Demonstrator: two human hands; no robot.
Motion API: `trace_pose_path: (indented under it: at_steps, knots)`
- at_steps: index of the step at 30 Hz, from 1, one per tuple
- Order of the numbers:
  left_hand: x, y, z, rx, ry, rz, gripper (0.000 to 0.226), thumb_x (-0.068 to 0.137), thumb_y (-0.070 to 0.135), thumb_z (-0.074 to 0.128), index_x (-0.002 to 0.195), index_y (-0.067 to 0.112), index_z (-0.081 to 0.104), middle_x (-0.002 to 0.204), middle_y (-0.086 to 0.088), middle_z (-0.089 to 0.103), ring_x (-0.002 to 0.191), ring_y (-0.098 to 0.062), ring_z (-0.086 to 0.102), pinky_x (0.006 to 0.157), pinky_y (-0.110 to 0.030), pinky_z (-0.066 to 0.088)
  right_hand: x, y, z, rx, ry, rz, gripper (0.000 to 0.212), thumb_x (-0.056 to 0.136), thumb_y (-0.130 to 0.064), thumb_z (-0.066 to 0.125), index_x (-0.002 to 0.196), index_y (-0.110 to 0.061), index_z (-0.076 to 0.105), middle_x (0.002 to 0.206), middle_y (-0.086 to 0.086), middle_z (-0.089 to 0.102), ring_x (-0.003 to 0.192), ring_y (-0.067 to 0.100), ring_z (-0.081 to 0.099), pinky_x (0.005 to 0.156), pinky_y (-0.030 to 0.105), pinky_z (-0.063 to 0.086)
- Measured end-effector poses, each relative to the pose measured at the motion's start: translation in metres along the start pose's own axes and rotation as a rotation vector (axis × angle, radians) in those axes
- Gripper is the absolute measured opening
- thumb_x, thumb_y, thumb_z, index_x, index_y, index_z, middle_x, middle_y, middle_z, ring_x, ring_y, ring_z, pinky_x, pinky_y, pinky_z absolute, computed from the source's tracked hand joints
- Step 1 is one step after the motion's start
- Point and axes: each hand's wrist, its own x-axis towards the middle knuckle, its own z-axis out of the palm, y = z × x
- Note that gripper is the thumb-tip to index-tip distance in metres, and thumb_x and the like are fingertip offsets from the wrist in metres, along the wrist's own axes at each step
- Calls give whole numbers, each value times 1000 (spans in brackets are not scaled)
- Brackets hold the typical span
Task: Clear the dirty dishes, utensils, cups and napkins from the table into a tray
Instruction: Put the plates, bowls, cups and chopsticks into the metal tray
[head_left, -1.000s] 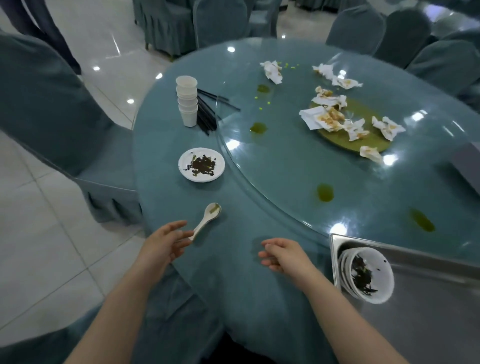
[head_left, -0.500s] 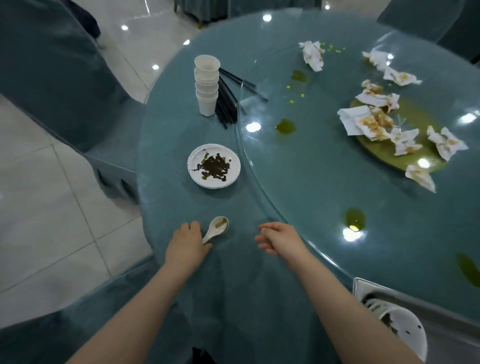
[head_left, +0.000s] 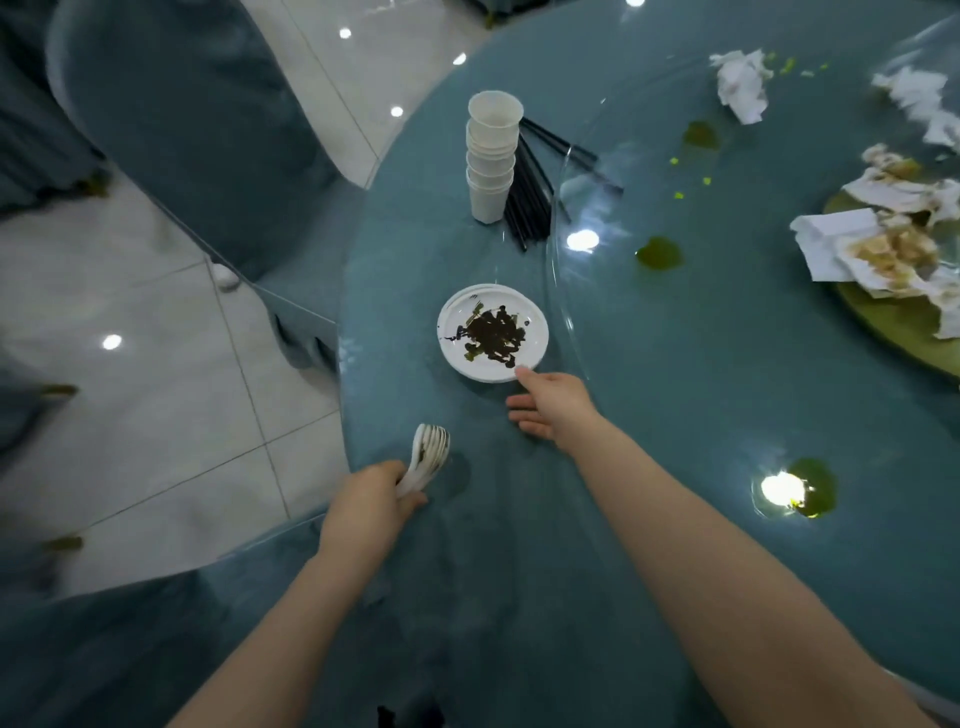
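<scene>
My left hand (head_left: 371, 506) grips the handle of a white ceramic spoon (head_left: 428, 454), lifted and blurred by motion, near the table's front-left edge. My right hand (head_left: 553, 405) is open, its fingertips touching the near rim of a small white plate (head_left: 452, 358) smeared with dark sauce. Behind the plate stands a stack of white cups (head_left: 493, 156) beside a bundle of black chopsticks (head_left: 530, 192). Crumpled dirty napkins (head_left: 743, 83) lie on the glass turntable, more napkins (head_left: 878, 254) at the right. The tray is out of view.
The round table has a teal cloth (head_left: 519, 571) and a glass turntable (head_left: 727, 338) with green sauce spills (head_left: 660, 254). An olive plate (head_left: 904, 327) sits under the napkins at right. A covered chair (head_left: 197, 130) stands at the left over tiled floor.
My left hand has closed on the spoon and lifted it off the cloth. My right hand has reached forward to the plate's rim. The view has shifted left, and the tray has left it.
</scene>
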Motion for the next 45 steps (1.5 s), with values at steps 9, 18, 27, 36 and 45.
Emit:
trace_pose_path:
  at_steps: [9, 18, 27, 36, 45]
  knots:
    - [-11, -20, -31, -12, 107, -7, 15, 85, 36, 66, 77, 26, 56, 58, 13, 46, 54, -3, 41, 45, -20, 22, 17, -13, 20, 129, 45, 64, 27, 94, -15, 54, 118, -2, 52, 87, 14, 67, 59, 25, 65, 36, 21, 46]
    - [-33, -31, -49, -57, 162, 64, 40, 82, 35, 69, 56, 32, 39, 54, 12, 44, 52, -4, 40, 46, -23, 21, -31, 44, -4, 201, 166, 74, 14, 89, -5, 57, 85, -14, 46, 78, 11, 63, 45, 17, 63, 34, 17, 42]
    - [-63, -20, -45, -45, 160, 224, 26, 82, 38, 67, 63, 29, 51, 55, 11, 47, 53, -6, 44, 46, -23, 22, -102, 98, -37, -25, 229, -60, 12, 91, -9, 53, 87, -12, 42, 54, 10, 56, 29, 9, 40, 31, 16, 25]
    - [-93, 30, -28, -7, 71, 405, 17, 84, 37, 66, 82, 20, 67, 66, 4, 61, 66, -19, 57, 52, -31, 33, -196, 134, -109, 223, 340, -323, 12, 92, -9, 57, 88, -11, 46, 51, 3, 54, 37, 8, 45, 39, 20, 33]
    - [-134, 127, 23, -24, 38, 555, 20, 80, 36, 68, 69, 20, 62, 55, 9, 53, 54, -4, 48, 47, -24, 29, -263, 223, -236, 448, 458, -356, 10, 90, -8, 60, 90, -11, 51, 60, 8, 62, 41, 11, 49, 38, 19, 39]
